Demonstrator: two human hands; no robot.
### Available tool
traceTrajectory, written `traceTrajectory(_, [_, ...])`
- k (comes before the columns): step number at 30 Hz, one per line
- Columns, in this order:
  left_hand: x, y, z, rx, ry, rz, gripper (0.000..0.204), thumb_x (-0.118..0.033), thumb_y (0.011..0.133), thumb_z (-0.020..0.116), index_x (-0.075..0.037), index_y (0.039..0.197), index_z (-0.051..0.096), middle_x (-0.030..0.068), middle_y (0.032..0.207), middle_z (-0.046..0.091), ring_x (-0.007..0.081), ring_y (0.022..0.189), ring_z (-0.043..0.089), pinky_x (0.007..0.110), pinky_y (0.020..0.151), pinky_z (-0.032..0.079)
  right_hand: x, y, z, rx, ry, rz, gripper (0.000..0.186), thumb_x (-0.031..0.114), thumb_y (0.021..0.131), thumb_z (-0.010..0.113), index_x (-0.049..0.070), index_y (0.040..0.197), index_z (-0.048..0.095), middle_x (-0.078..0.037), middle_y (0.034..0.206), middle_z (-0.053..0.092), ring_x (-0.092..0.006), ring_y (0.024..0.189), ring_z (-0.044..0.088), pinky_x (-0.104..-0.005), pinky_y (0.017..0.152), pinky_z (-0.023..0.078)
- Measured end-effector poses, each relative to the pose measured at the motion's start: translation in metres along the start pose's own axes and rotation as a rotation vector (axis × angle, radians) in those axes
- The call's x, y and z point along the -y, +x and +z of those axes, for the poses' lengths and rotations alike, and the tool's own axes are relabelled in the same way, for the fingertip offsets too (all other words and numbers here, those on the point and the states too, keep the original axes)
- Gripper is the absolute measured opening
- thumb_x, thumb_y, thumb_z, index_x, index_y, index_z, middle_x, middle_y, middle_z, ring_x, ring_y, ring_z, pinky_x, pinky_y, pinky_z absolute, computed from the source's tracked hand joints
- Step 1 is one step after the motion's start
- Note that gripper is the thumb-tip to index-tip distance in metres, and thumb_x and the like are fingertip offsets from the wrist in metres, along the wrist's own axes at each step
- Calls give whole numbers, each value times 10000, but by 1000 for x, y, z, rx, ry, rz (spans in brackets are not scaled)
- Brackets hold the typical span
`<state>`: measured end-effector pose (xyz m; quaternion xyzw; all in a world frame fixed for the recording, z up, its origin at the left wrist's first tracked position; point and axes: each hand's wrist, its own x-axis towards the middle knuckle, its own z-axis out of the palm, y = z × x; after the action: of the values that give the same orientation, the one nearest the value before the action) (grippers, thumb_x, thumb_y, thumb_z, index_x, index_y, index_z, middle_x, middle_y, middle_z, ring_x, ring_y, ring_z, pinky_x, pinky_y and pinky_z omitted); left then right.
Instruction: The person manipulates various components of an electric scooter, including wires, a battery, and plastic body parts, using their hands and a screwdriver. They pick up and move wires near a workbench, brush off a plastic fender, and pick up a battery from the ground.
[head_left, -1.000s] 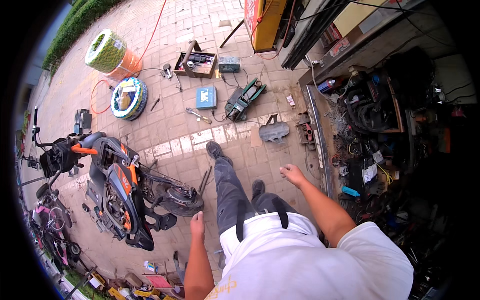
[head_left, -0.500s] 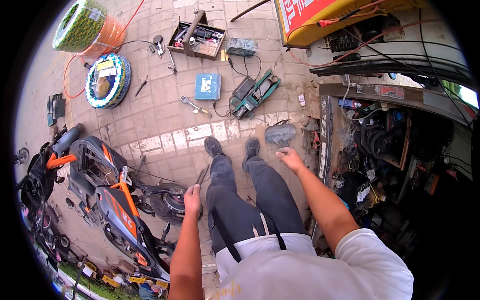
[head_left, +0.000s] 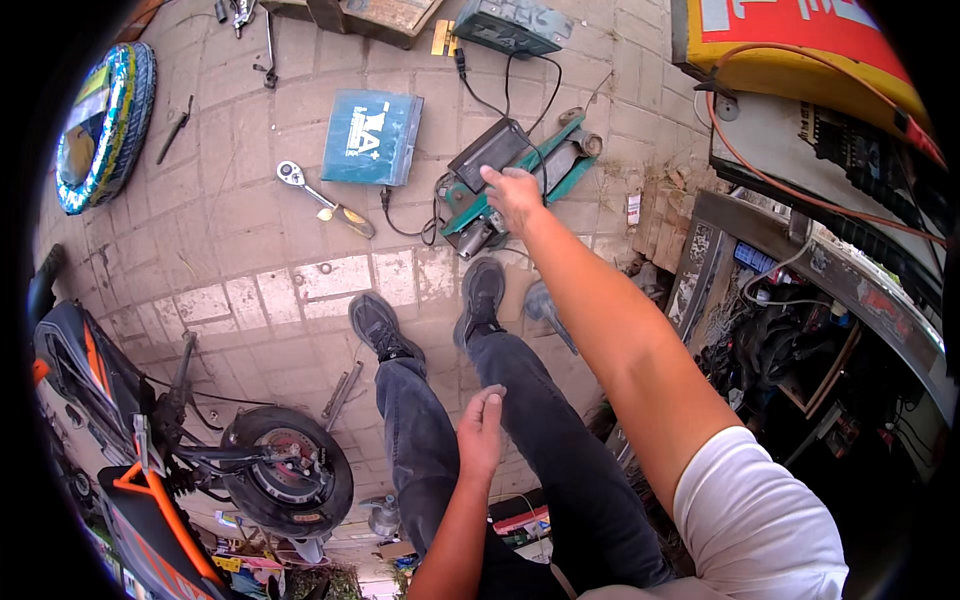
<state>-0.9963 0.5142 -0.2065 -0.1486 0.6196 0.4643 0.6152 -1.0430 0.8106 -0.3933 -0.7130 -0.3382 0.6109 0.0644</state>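
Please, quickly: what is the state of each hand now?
Left hand: loosely curled, empty, by the thigh.
Right hand: open, over the black box; contact cannot be told.

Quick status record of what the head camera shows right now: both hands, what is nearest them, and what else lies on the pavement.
right hand: stretched forward and down, over the black flat device lying on the green tool; contact cannot be told
left hand: loosely curled, holding nothing, beside the thigh
stance: standing on the brick pavement, both shoes in view
nearby on ground: blue box, ratchet wrench, grey-green box with cables
left side: motorcycle wheel, wrapped tyre
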Motion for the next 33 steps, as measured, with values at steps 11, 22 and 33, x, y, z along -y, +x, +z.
traceTrajectory(11, [-41,38,15,-6,-103,-73,241,-186,923,530,4,1058,591,44,933,613,97,835,541,235,766,433,-28,118,84,-696,-380,216,978,255,659,803,-86,1336,186,-240,1298,435,-354,1202,423,-394,985,368])
traceTrajectory(22, [-48,43,6,1,-62,-18,235,-189,920,539,4,1046,587,39,914,605,89,832,540,228,771,432,-19,115,57,-378,-50,39,477,216,688,743,-83,1002,546,-150,953,622,-281,840,620,-405,730,512])
traceTrajectory(33, [25,53,-16,-96,21,-70,225,-176,914,526,10,1021,592,53,933,620,113,837,542,249,779,431,-59,-133,-57,237,124,-60,485,111,762,658,-29,1175,447,-112,1027,577,-175,909,583,-312,797,488])
